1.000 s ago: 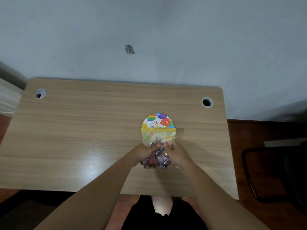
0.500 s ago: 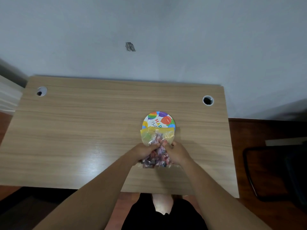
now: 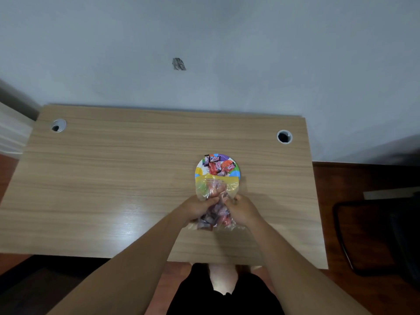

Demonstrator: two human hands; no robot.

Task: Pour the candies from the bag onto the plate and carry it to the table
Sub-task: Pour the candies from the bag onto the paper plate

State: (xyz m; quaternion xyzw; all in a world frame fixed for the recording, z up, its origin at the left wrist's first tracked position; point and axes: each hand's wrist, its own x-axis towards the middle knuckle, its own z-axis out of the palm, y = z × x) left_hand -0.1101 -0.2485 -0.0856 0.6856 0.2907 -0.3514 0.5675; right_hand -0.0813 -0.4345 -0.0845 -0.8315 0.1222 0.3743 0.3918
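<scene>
A clear plastic bag [image 3: 214,189] with a yellow zip edge lies tilted toward a colourful paper plate [image 3: 199,171] on the wooden desk. Its open mouth rests over the plate's near rim. Several wrapped candies [image 3: 214,165] lie on the plate; more candies are still inside the bag. My left hand [image 3: 196,206] grips the bag's left side. My right hand [image 3: 244,209] grips its right side. The bag's lower end bulges between both hands.
The wooden desk [image 3: 113,178] stands against a pale wall. Cable holes sit at its back left [image 3: 58,126] and back right [image 3: 284,136]. A dark chair [image 3: 375,235] stands on the floor to the right. My legs show below the desk's near edge.
The bag has been tipped further toward the plate and several candies have slid out onto it. Both hands keep their hold on the bag.
</scene>
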